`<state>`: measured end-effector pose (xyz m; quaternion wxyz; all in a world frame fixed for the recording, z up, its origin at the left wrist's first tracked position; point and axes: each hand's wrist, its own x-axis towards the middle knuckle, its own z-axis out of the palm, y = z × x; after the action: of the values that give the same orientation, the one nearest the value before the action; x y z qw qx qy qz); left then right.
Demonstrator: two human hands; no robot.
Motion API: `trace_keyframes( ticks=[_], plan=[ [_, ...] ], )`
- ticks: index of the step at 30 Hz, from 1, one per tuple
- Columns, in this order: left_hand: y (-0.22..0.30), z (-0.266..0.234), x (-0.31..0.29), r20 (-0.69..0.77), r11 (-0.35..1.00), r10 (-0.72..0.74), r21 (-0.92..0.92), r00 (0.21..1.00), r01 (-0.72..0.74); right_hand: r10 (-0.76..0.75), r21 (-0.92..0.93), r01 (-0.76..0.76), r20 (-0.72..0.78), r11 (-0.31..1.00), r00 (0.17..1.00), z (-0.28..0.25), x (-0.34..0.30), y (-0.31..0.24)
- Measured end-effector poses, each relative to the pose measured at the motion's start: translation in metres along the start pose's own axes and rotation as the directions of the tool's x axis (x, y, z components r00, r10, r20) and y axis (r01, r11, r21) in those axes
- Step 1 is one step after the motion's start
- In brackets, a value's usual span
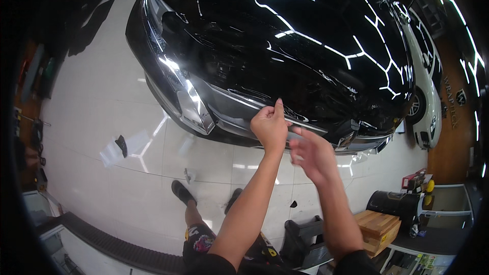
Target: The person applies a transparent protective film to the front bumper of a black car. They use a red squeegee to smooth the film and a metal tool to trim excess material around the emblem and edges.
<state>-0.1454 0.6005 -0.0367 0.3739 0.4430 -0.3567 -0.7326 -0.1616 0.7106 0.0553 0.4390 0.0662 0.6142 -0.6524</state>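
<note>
In front of me is a car's glossy black hood (300, 66); black film (305, 111) lies wrinkled along its front edge. At that edge, near the middle of the nose, my left hand (271, 128) is closed, its fingers curled round the film and one digit pointing up over the hood. Just to its right and slightly lower is my right hand (317, 157). Its fingers are apart and a little blurred, near the edge, and I make out nothing in them. Left of my hands is the clear headlight (186, 91).
A white car (425, 81) stands at the far right. A wooden box (377, 229) sits on the right-hand bench. Black stool-like plastic (303, 237) is beside my legs. Clear sheet scraps with a dark piece (121, 146) lie on the pale tiled floor (102, 102).
</note>
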Motion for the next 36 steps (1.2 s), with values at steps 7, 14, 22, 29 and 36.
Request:
trace_keyframes(
  ticks=[7,14,22,29,36],
  plan=[
    [-0.003,0.006,-0.006,0.016,0.997,-0.012,0.07,1.0,0.011,-0.31,-0.7,0.677,0.608,0.228,0.731,0.013,-0.095,-0.053],
    [-0.006,0.004,0.003,0.017,0.981,0.108,0.159,0.994,-0.109,-0.612,-0.625,0.78,0.625,-0.02,0.485,0.087,0.03,-0.095],
    [-0.007,0.001,-0.001,0.107,0.974,-0.017,0.227,0.994,-0.007,-0.77,-0.926,0.328,0.347,-0.189,0.535,0.293,0.235,-0.291],
    [-0.022,0.006,-0.006,-0.006,0.988,0.095,0.123,0.995,-0.093,-0.614,-0.7,0.694,0.626,-0.171,0.481,0.283,0.23,-0.299],
    [-0.023,-0.004,0.007,0.003,0.968,0.198,0.16,0.98,-0.196,0.343,0.304,0.193,0.912,-0.933,0.226,0.271,0.107,-0.091]
  ],
)
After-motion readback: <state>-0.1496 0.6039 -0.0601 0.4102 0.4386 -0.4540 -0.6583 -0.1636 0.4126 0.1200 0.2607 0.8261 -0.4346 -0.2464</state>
